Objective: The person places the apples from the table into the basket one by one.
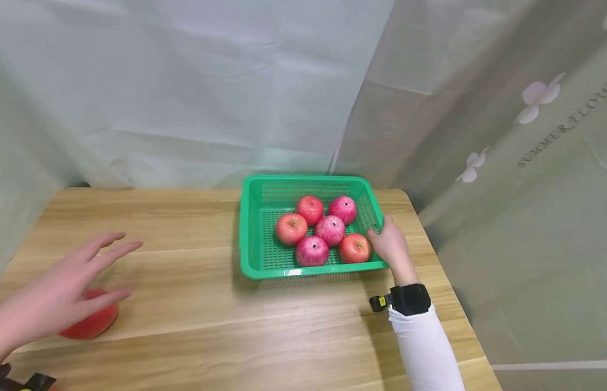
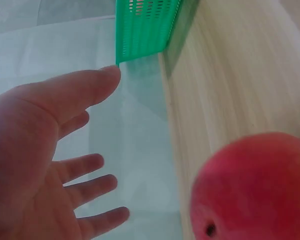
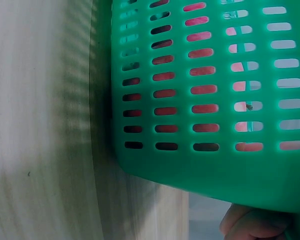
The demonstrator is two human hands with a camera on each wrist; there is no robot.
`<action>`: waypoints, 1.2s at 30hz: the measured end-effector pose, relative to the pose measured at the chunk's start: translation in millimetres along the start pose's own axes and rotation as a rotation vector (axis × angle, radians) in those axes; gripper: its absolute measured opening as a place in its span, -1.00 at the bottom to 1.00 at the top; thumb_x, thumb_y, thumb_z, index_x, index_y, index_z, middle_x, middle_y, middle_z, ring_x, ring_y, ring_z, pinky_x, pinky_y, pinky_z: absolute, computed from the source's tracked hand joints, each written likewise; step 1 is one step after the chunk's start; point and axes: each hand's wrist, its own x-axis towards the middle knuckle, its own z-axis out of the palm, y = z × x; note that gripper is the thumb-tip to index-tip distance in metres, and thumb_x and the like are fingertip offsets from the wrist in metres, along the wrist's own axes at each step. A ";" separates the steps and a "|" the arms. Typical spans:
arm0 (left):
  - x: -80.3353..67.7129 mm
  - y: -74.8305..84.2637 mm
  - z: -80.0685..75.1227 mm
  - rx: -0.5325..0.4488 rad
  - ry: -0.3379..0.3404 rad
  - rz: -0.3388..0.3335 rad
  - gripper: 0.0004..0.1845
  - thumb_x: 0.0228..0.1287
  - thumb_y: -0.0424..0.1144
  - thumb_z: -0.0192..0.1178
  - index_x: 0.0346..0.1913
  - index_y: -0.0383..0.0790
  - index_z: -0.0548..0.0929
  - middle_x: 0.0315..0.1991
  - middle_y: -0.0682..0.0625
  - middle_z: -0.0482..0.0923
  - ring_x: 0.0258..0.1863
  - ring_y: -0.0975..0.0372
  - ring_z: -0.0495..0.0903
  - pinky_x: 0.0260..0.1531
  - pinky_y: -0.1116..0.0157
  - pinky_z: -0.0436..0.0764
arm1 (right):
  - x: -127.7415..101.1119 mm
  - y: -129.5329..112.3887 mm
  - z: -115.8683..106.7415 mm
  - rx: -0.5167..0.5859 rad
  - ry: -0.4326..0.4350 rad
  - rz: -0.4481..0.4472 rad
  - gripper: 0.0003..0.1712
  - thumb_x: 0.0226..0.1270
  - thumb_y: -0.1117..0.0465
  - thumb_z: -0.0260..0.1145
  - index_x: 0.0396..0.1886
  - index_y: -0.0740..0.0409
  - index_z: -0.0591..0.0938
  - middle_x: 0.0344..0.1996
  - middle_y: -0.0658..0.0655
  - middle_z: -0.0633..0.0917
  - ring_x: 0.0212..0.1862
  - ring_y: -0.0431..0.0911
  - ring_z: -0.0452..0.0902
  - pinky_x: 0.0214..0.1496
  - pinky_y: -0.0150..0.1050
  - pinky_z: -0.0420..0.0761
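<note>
A green plastic basket [image 1: 303, 271] with slotted walls stands at the back of the wooden table, several red and pink apples [image 1: 313, 251] inside it. My right hand [image 1: 392, 247] grips the basket's right rim, thumb on the inner side; in the right wrist view the fingers [image 3: 255, 224] curl under the rim. On the left, my left hand [image 1: 63, 293] hovers with fingers spread above a red apple [image 1: 97, 321], which it partly hides. The left wrist view has the same apple [image 2: 255, 190] beside the open palm, with nothing held.
Pale sheeting [image 1: 210, 98] hangs behind the table, and a curtain [image 1: 543, 217] with printed flowers and lettering hangs along the right side. The bare wood tabletop [image 1: 195, 315] lies between the left apple and the basket. Black cameras are strapped to both wrists.
</note>
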 end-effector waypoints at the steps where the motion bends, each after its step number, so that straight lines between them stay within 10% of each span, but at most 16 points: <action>1: -4.0 -1.6 0.4 0.008 0.001 0.001 0.05 0.04 -0.18 0.70 0.61 0.06 0.38 0.47 -0.30 0.32 0.27 -0.26 0.40 0.31 0.49 0.17 | 0.3 1.1 -0.7 0.001 0.001 0.002 -0.30 0.64 0.05 0.18 0.52 0.40 0.26 0.17 0.47 0.60 0.14 0.31 0.58 0.10 0.21 0.61; 16: -37.9 -23.6 14.1 -0.017 -0.011 -0.042 0.17 -0.12 -0.09 0.77 0.62 0.06 0.37 0.43 -0.35 0.32 0.19 -0.31 0.40 0.00 0.51 0.25 | -1.5 9.4 -2.0 0.011 0.002 0.003 -0.33 0.63 0.05 0.17 0.48 0.41 0.29 0.14 0.45 0.60 0.10 0.28 0.58 0.05 0.18 0.61; 23: -42.9 -28.0 19.8 0.001 -0.101 -0.117 0.16 -0.07 -0.01 0.75 0.61 -0.07 0.34 0.37 -0.41 0.32 0.15 -0.33 0.43 -0.20 -0.24 0.62 | -1.4 7.6 -2.0 0.006 0.009 0.003 -0.31 0.63 0.03 0.18 0.49 0.40 0.28 0.13 0.44 0.60 0.09 0.28 0.57 0.06 0.17 0.61; 30: -47.6 -33.1 24.5 0.024 -0.152 -0.130 0.06 -0.05 0.04 0.74 0.51 -0.18 0.44 0.25 -0.27 0.43 0.04 -0.19 0.56 -0.34 0.27 0.64 | -0.6 5.5 -0.3 0.001 0.007 0.005 -0.28 0.63 0.03 0.18 0.52 0.40 0.26 0.16 0.45 0.60 0.12 0.28 0.58 0.08 0.19 0.61; 36: -50.3 -33.7 24.4 -0.009 -0.204 -0.171 -0.03 0.02 0.05 0.70 0.46 -0.22 0.48 0.26 -0.31 0.46 0.06 -0.20 0.59 -0.35 0.29 0.63 | -0.6 1.9 1.1 0.001 0.010 -0.002 -0.32 0.63 0.03 0.19 0.49 0.39 0.29 0.13 0.44 0.62 0.11 0.27 0.60 0.05 0.17 0.63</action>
